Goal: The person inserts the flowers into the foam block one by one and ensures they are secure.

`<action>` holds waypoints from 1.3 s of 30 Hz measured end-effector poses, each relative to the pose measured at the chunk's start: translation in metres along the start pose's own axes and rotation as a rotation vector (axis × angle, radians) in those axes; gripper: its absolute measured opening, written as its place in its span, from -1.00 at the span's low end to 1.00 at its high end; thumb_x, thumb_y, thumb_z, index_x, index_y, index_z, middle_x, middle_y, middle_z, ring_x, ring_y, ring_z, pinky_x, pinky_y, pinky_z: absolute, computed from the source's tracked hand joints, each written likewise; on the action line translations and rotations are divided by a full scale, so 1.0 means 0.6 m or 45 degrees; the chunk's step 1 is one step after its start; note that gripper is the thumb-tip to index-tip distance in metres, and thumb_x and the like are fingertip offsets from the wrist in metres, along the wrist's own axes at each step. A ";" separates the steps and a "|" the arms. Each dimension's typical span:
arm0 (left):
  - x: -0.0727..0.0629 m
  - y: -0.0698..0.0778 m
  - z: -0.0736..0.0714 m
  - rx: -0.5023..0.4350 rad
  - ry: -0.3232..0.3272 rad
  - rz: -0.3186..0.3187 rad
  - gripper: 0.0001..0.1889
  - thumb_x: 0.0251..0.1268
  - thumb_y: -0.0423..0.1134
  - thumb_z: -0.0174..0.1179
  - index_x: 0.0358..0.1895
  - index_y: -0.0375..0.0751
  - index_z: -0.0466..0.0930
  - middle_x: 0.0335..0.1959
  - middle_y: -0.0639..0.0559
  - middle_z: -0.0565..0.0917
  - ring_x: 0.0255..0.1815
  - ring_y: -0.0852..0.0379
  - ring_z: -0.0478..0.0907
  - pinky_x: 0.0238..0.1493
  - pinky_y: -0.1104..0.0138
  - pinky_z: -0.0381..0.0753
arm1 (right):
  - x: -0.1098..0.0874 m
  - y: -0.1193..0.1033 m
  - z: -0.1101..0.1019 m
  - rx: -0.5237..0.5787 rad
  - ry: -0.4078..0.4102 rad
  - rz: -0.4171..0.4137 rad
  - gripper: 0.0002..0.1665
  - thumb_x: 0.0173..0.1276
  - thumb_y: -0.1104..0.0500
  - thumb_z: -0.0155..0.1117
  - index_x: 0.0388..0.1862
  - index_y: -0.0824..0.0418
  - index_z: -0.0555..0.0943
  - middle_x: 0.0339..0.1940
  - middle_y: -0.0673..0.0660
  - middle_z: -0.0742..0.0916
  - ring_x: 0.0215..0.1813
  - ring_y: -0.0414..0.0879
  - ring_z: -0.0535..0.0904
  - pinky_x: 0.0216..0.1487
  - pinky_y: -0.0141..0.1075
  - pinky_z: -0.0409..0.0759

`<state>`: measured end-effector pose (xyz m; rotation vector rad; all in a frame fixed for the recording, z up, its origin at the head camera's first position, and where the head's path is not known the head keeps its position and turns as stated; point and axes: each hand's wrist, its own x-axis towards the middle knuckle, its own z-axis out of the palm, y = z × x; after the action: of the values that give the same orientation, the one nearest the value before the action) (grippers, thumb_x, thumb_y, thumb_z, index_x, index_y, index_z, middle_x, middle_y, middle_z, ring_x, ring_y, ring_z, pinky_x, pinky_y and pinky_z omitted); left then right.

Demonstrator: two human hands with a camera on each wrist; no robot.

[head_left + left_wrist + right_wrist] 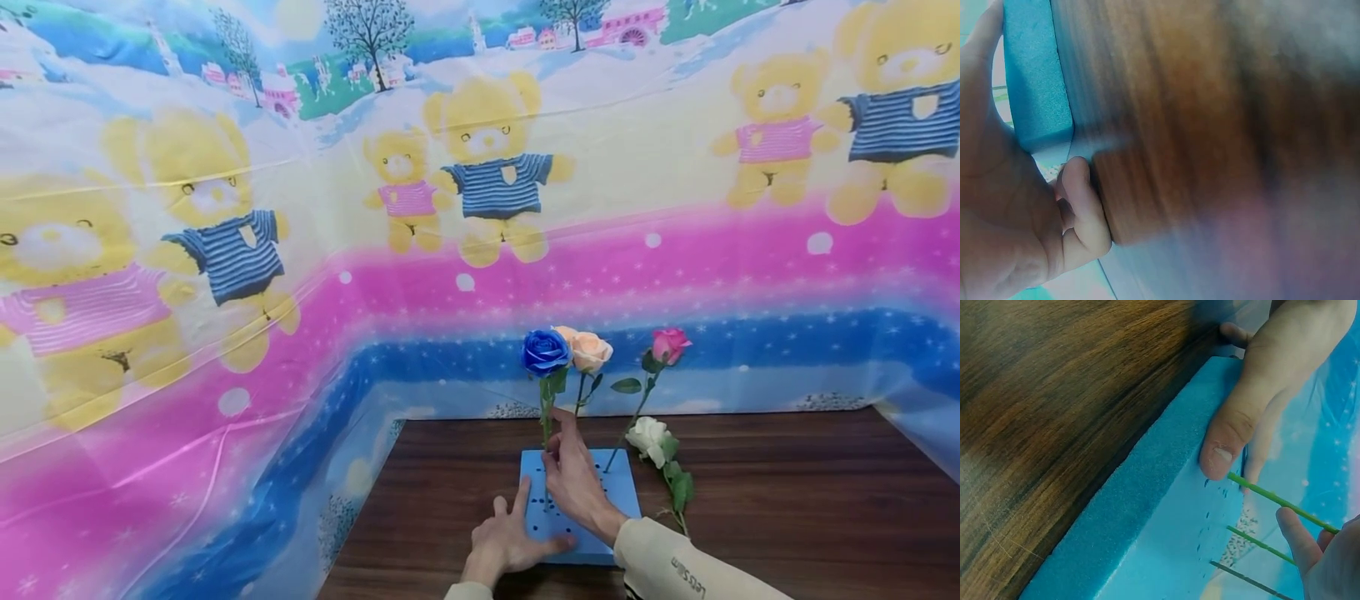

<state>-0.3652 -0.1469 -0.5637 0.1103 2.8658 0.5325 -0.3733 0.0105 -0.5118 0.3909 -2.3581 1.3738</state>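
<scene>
A blue rose stands upright over the light-blue foam block. My right hand pinches its green stem, whose lower end meets the block's holed top. My left hand braces the block's near left corner, thumb pressing along the top near that stem and fingers reaching along the left side. Behind the right hand are peach roses. A pink rose leans to the right, its stem in the block. Two more stems rise from the block in the right wrist view.
A white rose with green leaves lies on the dark wooden table, to the right of the block. Behind the table and along the left hangs a cloth printed with teddy bears.
</scene>
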 end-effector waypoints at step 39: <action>0.004 -0.003 0.003 0.016 0.018 0.013 0.37 0.08 0.82 0.22 0.88 0.28 -0.09 0.64 -0.41 0.34 -0.17 -0.34 0.70 0.09 -0.36 0.61 | -0.010 0.010 0.006 -0.066 -0.006 0.034 -0.22 0.66 0.32 0.33 0.67 -0.02 0.23 -0.06 0.06 0.62 -0.08 -0.12 0.61 -0.08 -0.15 0.63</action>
<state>-0.3671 -0.1476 -0.5662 0.1242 2.8842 0.5188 -0.3708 0.0104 -0.5207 0.3496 -2.4061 1.3220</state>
